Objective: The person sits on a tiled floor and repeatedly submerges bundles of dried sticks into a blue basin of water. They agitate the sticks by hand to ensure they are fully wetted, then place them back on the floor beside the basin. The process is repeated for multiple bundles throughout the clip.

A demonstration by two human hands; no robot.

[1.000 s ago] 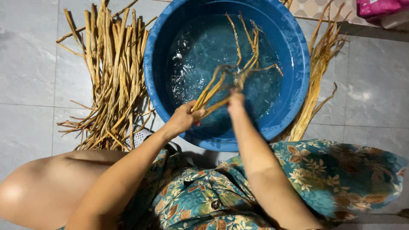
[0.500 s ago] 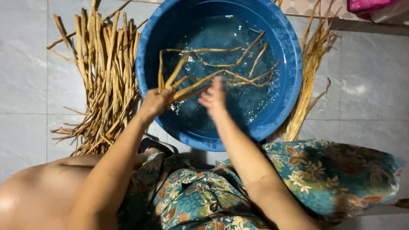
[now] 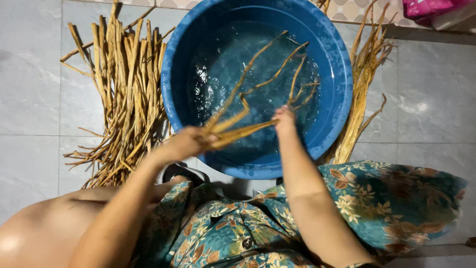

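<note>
A big round blue basin [image 3: 337, 89] with water in it stands on the tiled floor in front of me. My left hand [image 3: 186, 144] grips the thick ends of a small bunch of tan dried plant stalks [image 3: 248, 94] at the basin's near rim. The stalks fan out over the water towards the far side. My right hand [image 3: 284, 119] is closed around the same stalks farther along, above the water.
A pile of dried stalks [image 3: 124, 84] lies on the grey floor tiles left of the basin. A wetter, thinner bundle [image 3: 359, 94] lies along its right side. A pink object [image 3: 426, 10] sits at the top right. My floral dress [image 3: 377, 203] fills the bottom.
The stalks have been lifted and swung from the basin's middle towards its left near rim. My left hand moved down-left and my right hand slid along the stalks.
</note>
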